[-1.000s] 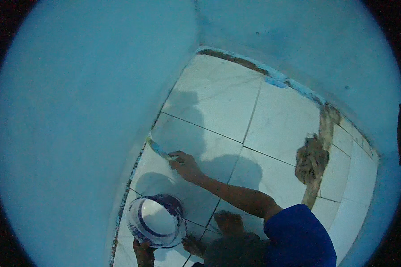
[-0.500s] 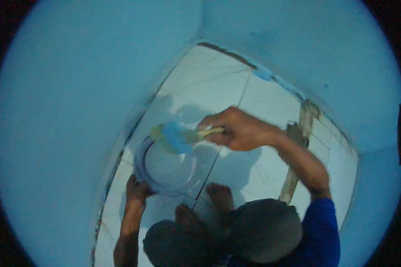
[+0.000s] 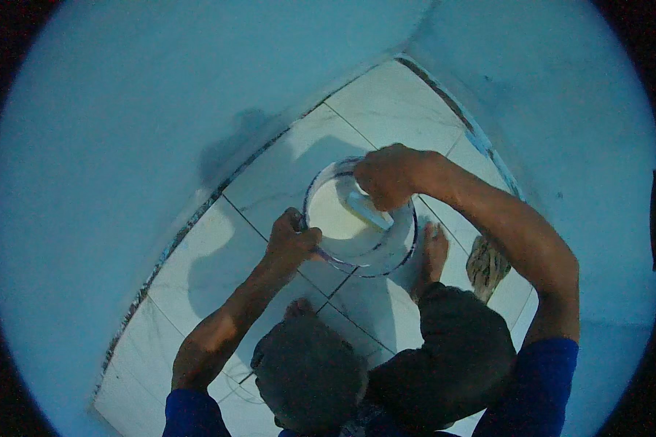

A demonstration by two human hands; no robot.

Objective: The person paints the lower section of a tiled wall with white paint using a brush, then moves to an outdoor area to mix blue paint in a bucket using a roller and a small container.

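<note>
A round paint bucket (image 3: 397,247) with pale paint inside stands on the white floor tiles (image 3: 270,182) in front of my knees. My left hand (image 3: 290,240) grips its rim on the left side. Over the bucket's top edge, my right hand (image 3: 388,175) is closed on a paintbrush (image 3: 366,211), whose bristle end reaches down into the bucket. My bare feet show beside and below the bucket.
Light blue walls (image 3: 138,124) rise on the left and far right, meeting in a corner at the top. A crumpled rag (image 3: 486,266) lies on the tiles right of my foot. My dark-trousered knees fill the lower middle.
The view has swung so the bucket sits in the middle. My right hand has carried the brush from the floor edge by the wall to the bucket and lowered it inside.
</note>
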